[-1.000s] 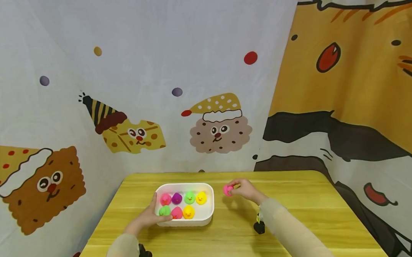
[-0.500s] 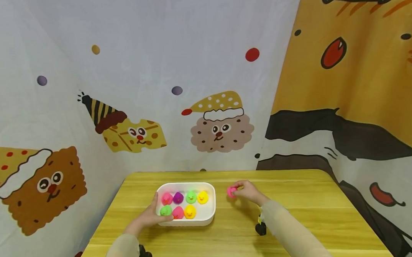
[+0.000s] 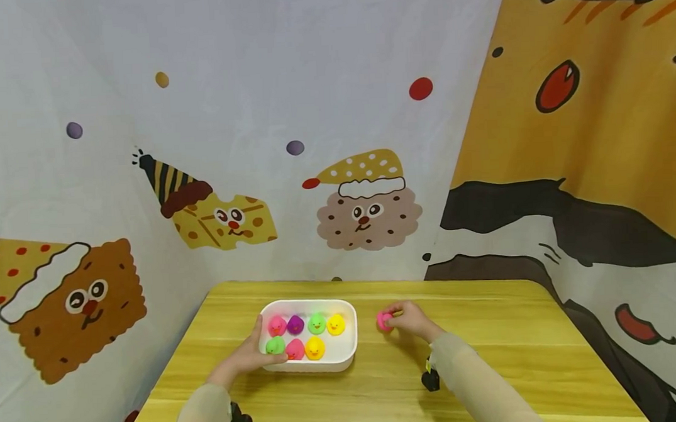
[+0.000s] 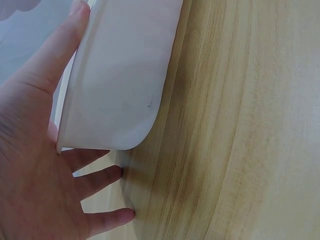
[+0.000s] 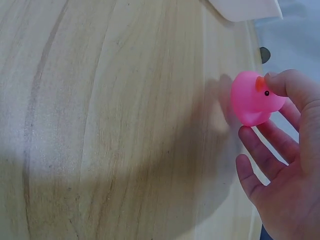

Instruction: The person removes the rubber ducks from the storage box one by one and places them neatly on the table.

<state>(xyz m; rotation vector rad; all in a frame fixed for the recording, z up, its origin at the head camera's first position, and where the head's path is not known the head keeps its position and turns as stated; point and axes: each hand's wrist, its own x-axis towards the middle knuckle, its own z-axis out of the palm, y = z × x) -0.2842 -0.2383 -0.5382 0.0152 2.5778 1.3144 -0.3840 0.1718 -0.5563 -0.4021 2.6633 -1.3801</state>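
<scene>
My right hand [image 3: 413, 321] pinches a pink rubber duck [image 5: 252, 100] between thumb and fingers, low over the table to the right of a white plastic box [image 3: 341, 355]. In the right wrist view the duck's orange bill and one eye show beside the thumb. My left hand [image 3: 245, 358] grips the box at its near left corner, the thumb along the near rim and the fingers around the left end. Inside sit several rubber ducks in two rows: pink, purple, green [image 3: 317, 323] and yellow [image 3: 336, 324] behind; green, pink and yellow [image 3: 314, 348] in front.
Both hands work over a wooden table [image 3: 358, 405] with rounded far corners. Behind it and to the sides hangs a white cloth [image 3: 241, 64] printed with cartoon figures. A black device [image 3: 430, 380] is strapped at each wrist.
My right hand has come down a little and nearer to me with the pink duck. The left hand stays on the box; the head view has shifted slightly.
</scene>
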